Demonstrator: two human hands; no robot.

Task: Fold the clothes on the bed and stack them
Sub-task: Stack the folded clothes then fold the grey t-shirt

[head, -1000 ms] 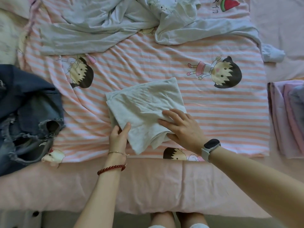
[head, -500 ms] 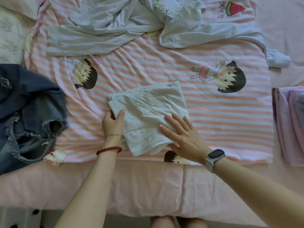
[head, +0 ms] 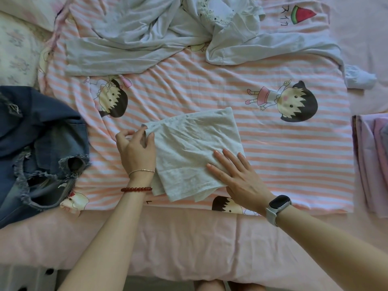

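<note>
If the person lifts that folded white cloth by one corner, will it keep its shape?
Probably not. The white cloth looks thin and creased, so it would likely droop and unfold. Loose layers stick out at its near edge. The right hand pressing it flat suggests it shifts easily.

Bare forearms, red bead bracelet point(head: 136, 189), thin chain bracelet point(head: 141, 171), grey smartwatch point(head: 279, 204)

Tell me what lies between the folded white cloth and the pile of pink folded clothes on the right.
Head view: only the striped cartoon blanket lies between the folded white cloth and the pink folded pile; no garment lies on that stretch.
</note>
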